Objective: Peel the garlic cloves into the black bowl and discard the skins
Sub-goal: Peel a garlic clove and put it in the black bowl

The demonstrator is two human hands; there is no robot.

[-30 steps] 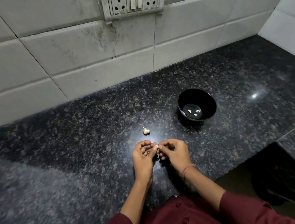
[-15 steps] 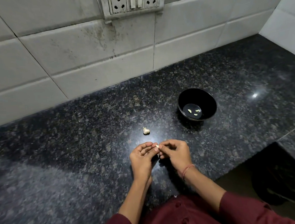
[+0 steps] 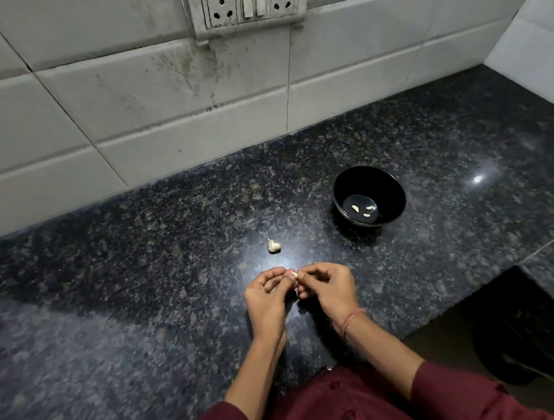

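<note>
Granite counter [image 3: 143,303], both hands' [image 3: 300,291] grip pinching upright clove [image 3: 294,274]

no readable text, labels, brands or numbers on any surface in view

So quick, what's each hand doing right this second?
Left hand: fingers closed, pinching the garlic clove.
Right hand: fingers closed on the same clove from the other side.
</note>
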